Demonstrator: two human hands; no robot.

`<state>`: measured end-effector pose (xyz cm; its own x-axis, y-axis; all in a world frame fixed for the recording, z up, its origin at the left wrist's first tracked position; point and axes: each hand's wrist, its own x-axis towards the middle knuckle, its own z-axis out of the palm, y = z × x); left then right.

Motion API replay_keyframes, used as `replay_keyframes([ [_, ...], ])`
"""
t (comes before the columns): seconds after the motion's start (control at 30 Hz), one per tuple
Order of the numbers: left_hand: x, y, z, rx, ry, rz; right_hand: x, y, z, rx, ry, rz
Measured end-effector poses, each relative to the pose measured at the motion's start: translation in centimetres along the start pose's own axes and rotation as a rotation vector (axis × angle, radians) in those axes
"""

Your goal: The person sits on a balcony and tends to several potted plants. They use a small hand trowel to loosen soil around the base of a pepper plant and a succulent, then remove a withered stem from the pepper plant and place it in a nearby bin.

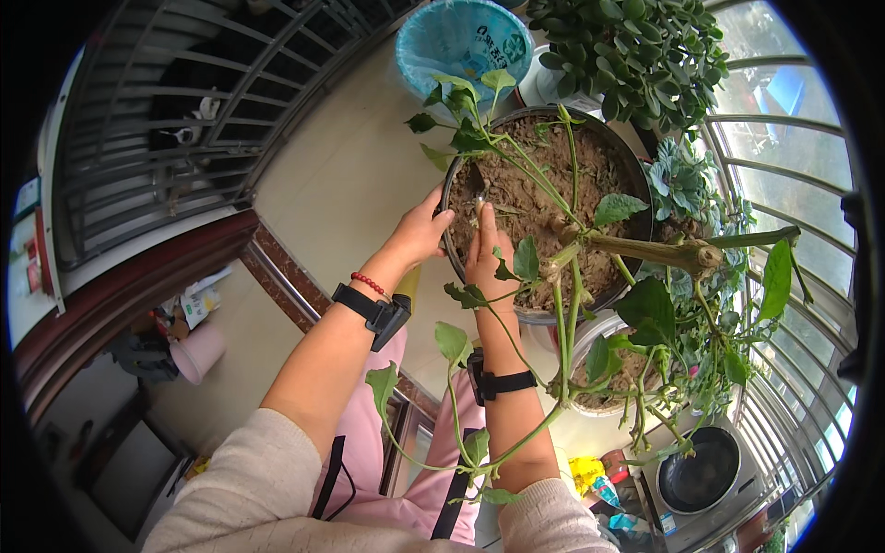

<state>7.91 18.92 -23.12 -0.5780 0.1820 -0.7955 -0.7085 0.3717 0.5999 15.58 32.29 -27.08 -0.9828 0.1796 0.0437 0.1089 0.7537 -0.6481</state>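
A large black plant pot full of brown soil stands before me. Out of it grows a plant with a thick woody stem and long green shoots. My left hand grips the pot's left rim, its fingers partly hidden on the outer side. Over the soil, my right hand holds a small hand trowel. The trowel's dark blade is partly in the soil near the left rim, and my fingers cover most of its handle. Leaves and a thin shoot cross in front of my right hand and forearm.
A blue bucket with a plastic liner stands behind the pot. Beside it grows a leafy succulent. A white pot sits nearer me, with a frying pan at lower right. Metal window bars run along the right.
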Motion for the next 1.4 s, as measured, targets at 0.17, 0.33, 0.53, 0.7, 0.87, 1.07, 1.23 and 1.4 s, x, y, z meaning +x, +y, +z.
replay_keyframes([
  [0.17, 0.2, -0.6, -0.1, -0.122, -0.016, -0.017, -6.1, -0.5, -2.8, -0.191, -0.279, 0.123],
  [0.33, 0.6, -2.0, 0.3, -0.097, 0.037, 0.095, -5.5, -0.3, -6.5, -0.028, -0.158, 0.027],
  [0.53, 3.0, -3.8, 5.0, -0.121, 0.530, 0.222, -1.7, 1.1, -5.0, 0.017, -0.186, 0.001],
  [0.7, 5.0, -4.2, 5.2, -0.149, 0.565, 0.334, -5.8, 3.1, -6.8, -0.094, -0.443, 0.006],
  [0.87, 5.4, -4.4, 5.2, -0.084, 0.616, 0.404, -7.0, 3.5, -10.9, -0.013, -0.528, 0.013],
  [1.07, 5.5, -4.6, 5.3, -0.056, 0.646, 0.442, -2.7, 2.6, -9.6, -0.045, -0.452, 0.013],
  [1.23, 5.6, -4.7, 5.4, -0.027, 0.672, 0.446, -4.7, 4.9, -7.6, -0.121, -0.562, 0.030],
  [1.4, 5.6, -4.4, 5.6, -0.019, 0.712, 0.473, -8.0, 6.4, -12.0, -0.016, -0.548, 0.024],
])
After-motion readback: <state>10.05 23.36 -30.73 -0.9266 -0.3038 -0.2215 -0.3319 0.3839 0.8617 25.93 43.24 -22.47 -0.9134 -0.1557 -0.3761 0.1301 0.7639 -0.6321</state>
